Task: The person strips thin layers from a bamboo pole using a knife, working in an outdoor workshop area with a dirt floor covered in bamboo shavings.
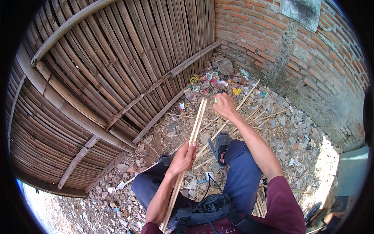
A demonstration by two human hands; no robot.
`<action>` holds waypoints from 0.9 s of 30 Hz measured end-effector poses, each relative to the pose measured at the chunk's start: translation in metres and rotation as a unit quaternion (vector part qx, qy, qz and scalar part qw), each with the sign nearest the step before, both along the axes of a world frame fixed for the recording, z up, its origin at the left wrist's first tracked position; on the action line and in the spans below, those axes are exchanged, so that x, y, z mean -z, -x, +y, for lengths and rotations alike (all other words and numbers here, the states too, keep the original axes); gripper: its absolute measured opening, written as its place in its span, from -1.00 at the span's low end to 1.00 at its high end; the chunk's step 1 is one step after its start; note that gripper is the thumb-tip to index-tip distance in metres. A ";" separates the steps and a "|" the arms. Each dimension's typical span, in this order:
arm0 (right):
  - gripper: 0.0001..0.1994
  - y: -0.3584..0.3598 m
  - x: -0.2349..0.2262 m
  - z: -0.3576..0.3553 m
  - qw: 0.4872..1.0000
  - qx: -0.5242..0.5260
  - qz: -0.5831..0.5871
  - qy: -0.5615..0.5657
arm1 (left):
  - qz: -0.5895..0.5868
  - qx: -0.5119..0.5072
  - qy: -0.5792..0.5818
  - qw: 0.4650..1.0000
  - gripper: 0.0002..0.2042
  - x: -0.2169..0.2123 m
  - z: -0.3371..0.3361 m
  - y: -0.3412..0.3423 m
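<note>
A long pale split bamboo piece (199,119) slants up from beside my lap, with what looks like a lengthwise groove or split near its upper end. My left hand (183,158) is closed around it at about knee height. My right hand (224,105) is closed on the handle of a knife (204,96), and a bit of green shows by the fingers. The dark blade points left and lies at the top end of the bamboo; whether it has cut in, I cannot tell.
Several bamboo strips (248,96) lie on the rubble ground (290,134) around my feet. A bamboo-slat wall (128,50) rises at the left, a brick wall (257,35) at the back right. Litter (212,80) is heaped in the corner. Another person's foot (313,210) shows at lower right.
</note>
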State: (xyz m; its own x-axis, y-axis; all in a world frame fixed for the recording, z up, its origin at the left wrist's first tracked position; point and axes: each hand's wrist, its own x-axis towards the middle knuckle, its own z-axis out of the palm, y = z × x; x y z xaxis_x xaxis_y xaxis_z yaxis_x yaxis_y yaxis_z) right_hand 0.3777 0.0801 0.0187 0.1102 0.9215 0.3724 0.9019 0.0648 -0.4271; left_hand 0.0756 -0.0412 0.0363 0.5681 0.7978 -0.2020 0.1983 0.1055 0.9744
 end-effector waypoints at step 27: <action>-0.80 -0.003 -0.039 -0.018 0.959 -0.204 0.179 0.085 | -0.154 0.062 0.272 0.948 -0.68 -0.022 0.003 0.013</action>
State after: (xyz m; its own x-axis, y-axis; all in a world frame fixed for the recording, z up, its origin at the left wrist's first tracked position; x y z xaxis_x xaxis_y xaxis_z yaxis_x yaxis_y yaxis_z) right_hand 0.3809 0.0621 0.0574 -0.1799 0.9590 0.2188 0.6094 0.2832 -0.7406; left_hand 0.0622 -0.0387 0.0584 0.7502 0.5458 -0.3732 -0.0435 0.6039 0.7959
